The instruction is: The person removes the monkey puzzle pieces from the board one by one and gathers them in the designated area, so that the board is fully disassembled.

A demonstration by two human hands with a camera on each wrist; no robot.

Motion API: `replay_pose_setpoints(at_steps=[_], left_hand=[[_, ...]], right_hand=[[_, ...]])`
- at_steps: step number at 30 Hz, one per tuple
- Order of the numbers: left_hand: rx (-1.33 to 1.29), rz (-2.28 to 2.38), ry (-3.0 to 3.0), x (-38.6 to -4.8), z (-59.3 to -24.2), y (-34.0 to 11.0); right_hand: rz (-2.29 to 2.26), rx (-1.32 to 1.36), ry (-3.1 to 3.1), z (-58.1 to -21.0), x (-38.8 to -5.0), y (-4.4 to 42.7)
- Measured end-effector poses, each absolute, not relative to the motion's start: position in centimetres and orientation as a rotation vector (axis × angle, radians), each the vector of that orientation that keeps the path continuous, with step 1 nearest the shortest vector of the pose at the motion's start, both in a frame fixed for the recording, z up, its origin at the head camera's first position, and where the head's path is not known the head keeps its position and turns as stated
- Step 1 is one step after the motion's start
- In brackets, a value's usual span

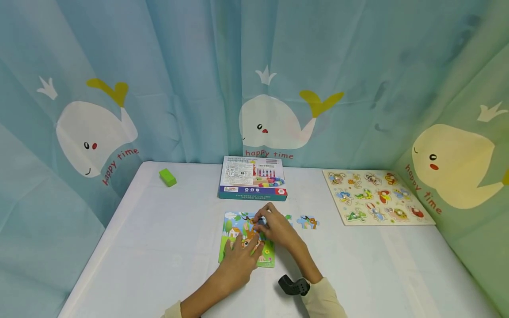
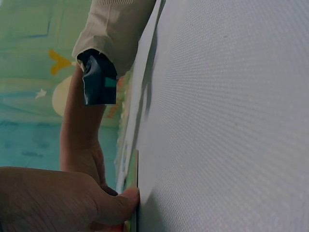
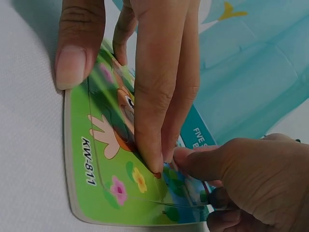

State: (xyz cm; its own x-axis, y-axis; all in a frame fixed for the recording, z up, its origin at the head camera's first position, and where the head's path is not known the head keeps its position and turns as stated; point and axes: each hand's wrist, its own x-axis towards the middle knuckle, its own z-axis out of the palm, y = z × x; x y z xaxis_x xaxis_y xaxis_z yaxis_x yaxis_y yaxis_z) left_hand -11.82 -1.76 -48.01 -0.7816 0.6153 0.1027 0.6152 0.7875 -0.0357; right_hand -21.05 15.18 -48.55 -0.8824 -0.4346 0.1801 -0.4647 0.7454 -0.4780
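While a blue-green curtain [image 1: 187,57] printed with whales wraps round the back and sides, the white worktop [image 1: 139,247] fills the space below, its back edge and both slanting side edges meeting the cloth. The widest stretches of bare white lie to the left and to the near right. At the far right, an insect board [image 1: 332,194] runs close to the side edge, its cartoon bugs set in rows across it. At the middle of the back edge lies a box [image 1: 252,195] lettered for column beaded boxes; its printed top hides whatever is inside.

Only a narrow strip separates the box from the puzzle [image 1: 223,257], a green-bordered tray lying flat at the centre, with a deer and house picture filling much of it. The left hand [image 1: 237,260] lies over its lower part, fingers spread and fairly straight, thumb at the near rim. Above the tray's upper right, the right hand [image 1: 280,229] bends its fingers and pinches a small bluish piece [image 1: 261,221], mostly hidden. A black gadget [image 1: 294,286] sits at the right cuff.

Just right of the tray, a loose antler piece [image 1: 308,222] lies flat, beside a leafy piece [image 1: 289,218] partly behind the hand. A green block [image 1: 168,177] rests near the back left corner.
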Motion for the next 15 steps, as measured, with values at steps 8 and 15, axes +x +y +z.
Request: replay_pose_setpoints(at_steps=[8, 15], left_hand=[[-0.975, 0.007, -2.841, -11.63, -47.74, -1.86], [-0.99, 0.015, -2.869, -11.67, -47.66, -1.8]], right_hand=[[0.766, 0.613, -2.927, -48.1, -21.16, 15.3], [0.786, 0.584, -2.916, -47.92, -21.08, 15.43]])
